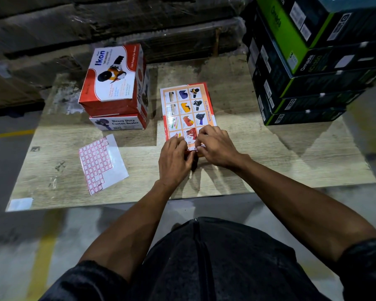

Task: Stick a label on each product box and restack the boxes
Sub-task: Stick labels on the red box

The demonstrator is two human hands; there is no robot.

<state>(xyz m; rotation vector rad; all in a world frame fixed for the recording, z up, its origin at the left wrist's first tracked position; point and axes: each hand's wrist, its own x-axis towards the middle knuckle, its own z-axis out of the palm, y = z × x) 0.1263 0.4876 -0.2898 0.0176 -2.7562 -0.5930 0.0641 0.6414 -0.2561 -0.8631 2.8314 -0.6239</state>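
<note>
A red and white product box (188,109) lies flat in the middle of the wooden board (269,161), its picture-grid face up. My left hand (175,159) and my right hand (215,146) meet at its near edge, fingers curled and pinching there; a label between the fingertips is too small to make out. A sheet of red-bordered labels (100,164) lies to the left on the board, partly peeled. Two more red and white boxes (115,83) are stacked at the back left.
A tall stack of black and green boxes (302,68) stands at the right of the board. Wrapped cartons (117,20) line the back. A small white slip (20,204) lies at the board's near left corner. Yellow floor lines run on the left.
</note>
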